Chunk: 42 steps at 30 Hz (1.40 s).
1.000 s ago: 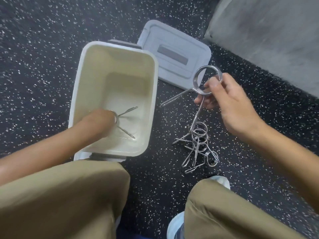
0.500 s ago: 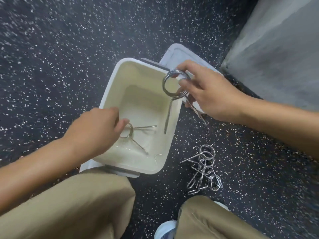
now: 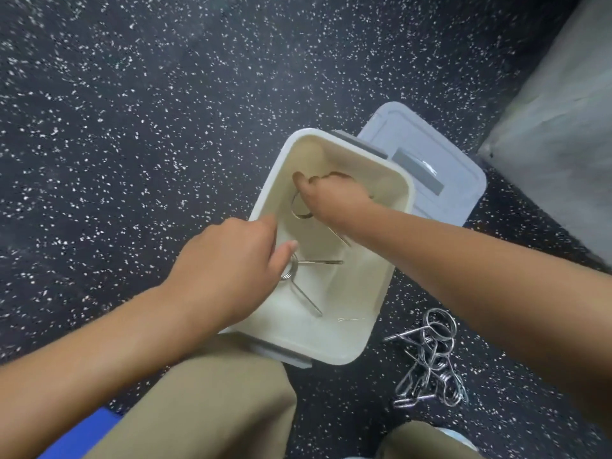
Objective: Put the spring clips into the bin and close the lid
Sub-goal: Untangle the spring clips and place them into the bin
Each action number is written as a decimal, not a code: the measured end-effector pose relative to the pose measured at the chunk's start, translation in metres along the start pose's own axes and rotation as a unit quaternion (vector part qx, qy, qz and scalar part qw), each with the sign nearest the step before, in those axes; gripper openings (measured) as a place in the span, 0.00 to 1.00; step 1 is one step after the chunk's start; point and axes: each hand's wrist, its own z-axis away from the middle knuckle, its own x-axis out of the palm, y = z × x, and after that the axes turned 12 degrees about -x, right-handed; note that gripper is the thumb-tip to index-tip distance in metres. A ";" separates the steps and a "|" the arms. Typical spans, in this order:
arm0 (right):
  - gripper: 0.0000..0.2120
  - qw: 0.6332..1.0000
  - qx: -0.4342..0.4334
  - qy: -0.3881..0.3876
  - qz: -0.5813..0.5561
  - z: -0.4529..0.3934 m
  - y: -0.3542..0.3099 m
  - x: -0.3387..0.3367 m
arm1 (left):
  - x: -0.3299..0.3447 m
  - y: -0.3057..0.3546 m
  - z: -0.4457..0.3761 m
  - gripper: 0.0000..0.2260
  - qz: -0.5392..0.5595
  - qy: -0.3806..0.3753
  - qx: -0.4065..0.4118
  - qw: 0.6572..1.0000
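A cream plastic bin stands open on the speckled black floor. Its grey-white lid lies flat behind it to the right. My right hand reaches down inside the bin, shut on a metal spring clip whose coil hangs below the fingers. My left hand rests at the bin's left rim, index finger and thumb apart. Just under its thumb a second spring clip lies on the bin's bottom, its coil partly hidden. A pile of several spring clips sits on the floor right of the bin.
A grey wall or block rises at the right. My knees in khaki trousers are close against the bin's near side, with a shoe tip below the pile. Something blue shows at the bottom left.
My right hand has carried its clip from above the bin's far rim down into the bin. My left hand has drawn back toward the left rim, leaving its clip on the bottom.
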 end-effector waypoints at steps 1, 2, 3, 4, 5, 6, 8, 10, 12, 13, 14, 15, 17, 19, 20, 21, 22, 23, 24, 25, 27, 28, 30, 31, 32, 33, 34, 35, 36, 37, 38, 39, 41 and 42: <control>0.18 1.000 0.000 -0.009 0.009 -0.005 0.001 0.006 | 0.001 -0.002 0.000 0.18 -0.009 -0.001 0.001 1.000; 0.18 1.000 0.000 -0.010 0.018 -0.009 0.000 0.011 | 0.002 -0.003 0.000 0.19 -0.015 -0.004 0.001 1.000; 0.17 0.999 0.003 -0.015 0.037 -0.011 -0.003 0.013 | 0.003 -0.004 0.001 0.19 -0.021 -0.008 0.002 1.000; 0.16 0.999 0.010 -0.025 0.045 -0.012 -0.005 0.013 | 0.004 -0.004 0.002 0.19 -0.028 -0.012 0.004 1.000; 0.15 0.999 0.007 -0.013 0.049 -0.013 -0.006 0.014 | 0.004 -0.005 0.002 0.19 -0.036 -0.014 0.007 0.999; 0.14 0.999 -0.001 0.002 0.050 -0.016 -0.004 0.018 | 0.005 -0.005 0.002 0.19 -0.046 -0.012 0.011 0.999; 0.11 0.998 -0.020 0.025 0.052 -0.022 0.000 0.032 | 0.005 -0.005 0.003 0.19 -0.061 -0.005 0.018 0.998; 0.09 0.999 -0.027 0.037 0.027 -0.019 -0.005 0.031 | 0.006 -0.003 0.003 0.18 -0.068 -0.004 0.021 0.997; 0.06 0.999 -0.018 0.046 -0.009 -0.014 -0.009 0.026 | 0.006 0.001 0.004 0.18 -0.074 -0.007 0.024 0.997; 0.04 0.998 -0.011 0.053 -0.015 -0.013 -0.009 0.028 | 0.007 0.004 0.004 0.18 -0.078 -0.009 0.027 0.997; 0.05 0.997 -0.002 0.071 -0.023 -0.011 -0.010 0.026 | 0.007 0.006 0.004 0.18 -0.083 -0.009 0.031 0.996; 0.10 0.994 0.007 0.105 -0.015 -0.008 -0.011 0.022 | 0.008 0.008 0.005 0.18 -0.086 -0.007 0.035 0.996; 0.16 0.990 0.058 0.129 -0.002 0.002 -0.012 0.009 | 0.009 0.012 0.005 0.19 -0.088 -0.001 0.042 0.995; 0.13 0.995 0.052 0.079 -0.010 0.012 -0.007 0.002 | 0.009 0.017 0.005 0.18 -0.089 0.004 0.050 0.995; 0.13 0.996 0.047 0.075 -0.025 0.018 -0.003 -0.003 | 0.009 0.020 0.005 0.18 -0.087 0.005 0.053 0.995; 0.12 0.995 0.048 0.079 -0.033 0.026 0.000 -0.009 | 0.009 0.023 0.005 0.18 -0.087 0.005 0.057 0.995; 0.11 0.994 0.054 0.086 -0.031 0.038 0.004 -0.015 | 0.009 0.028 0.005 0.18 -0.089 0.006 0.063 0.994; 0.10 0.993 0.054 0.101 -0.032 0.046 0.008 -0.020 | 0.009 0.030 0.006 0.18 -0.092 0.009 0.069 0.993; 0.09 0.991 0.048 0.118 -0.033 0.055 0.012 -0.024 | 0.008 0.033 0.006 0.19 -0.094 0.013 0.076 0.993; 0.06 0.989 0.043 0.140 -0.034 0.067 0.016 -0.027 | 0.008 0.037 0.006 0.19 -0.098 0.016 0.084 0.992; 0.10 0.979 0.045 0.194 -0.042 0.099 0.025 -0.034 | 0.009 0.048 0.007 0.18 -0.101 0.013 0.101 0.990; 0.13 0.975 0.045 0.209 -0.053 0.113 0.029 -0.037 | 0.009 0.050 0.008 0.18 -0.101 0.010 0.107 0.989; 0.16 0.973 0.059 0.212 -0.077 0.145 0.035 -0.041 | 0.010 0.060 0.010 0.18 -0.099 0.007 0.124 0.987; 0.16 0.972 0.071 0.206 -0.085 0.162 0.037 -0.040 | 0.011 0.065 0.012 0.18 -0.099 0.005 0.131 0.986; 0.16 0.971 0.083 0.202 -0.098 0.178 0.039 -0.037 | 0.012 0.070 0.013 0.18 -0.099 0.001 0.138 0.985; 0.16 0.970 0.095 0.195 -0.112 0.194 0.041 -0.034 | 0.014 0.075 0.013 0.18 -0.096 -0.002 0.145 0.985; 0.17 0.969 0.107 0.183 -0.127 0.208 0.042 -0.029 | 0.017 0.080 0.014 0.18 -0.093 -0.004 0.153 0.984; 0.18 0.967 0.119 0.173 -0.143 0.221 0.042 -0.022 | 0.020 0.085 0.015 0.19 -0.091 -0.007 0.163 0.982; 0.18 0.966 0.131 0.160 -0.156 0.234 0.041 -0.015 | 0.023 0.089 0.015 0.19 -0.089 -0.012 0.172 0.981; 0.19 0.965 0.142 0.150 -0.163 0.244 0.041 -0.008 | 0.026 0.093 0.015 0.19 -0.087 -0.015 0.181 0.980; 0.20 0.963 0.154 0.140 -0.170 0.255 0.040 0.000 | 0.029 0.098 0.016 0.19 -0.086 -0.018 0.191 0.978; 0.20 0.961 0.166 0.136 -0.175 0.265 0.039 0.009 | 0.032 0.103 0.018 0.19 -0.084 -0.020 0.202 0.976; 0.19 0.953 0.200 0.132 -0.188 0.286 0.037 0.028 | 0.038 0.116 0.021 0.19 -0.080 -0.031 0.221 0.972; 0.18 0.944 0.222 0.131 -0.204 0.295 0.035 0.038 | 0.041 0.122 0.023 0.19 -0.077 -0.038 0.229 0.970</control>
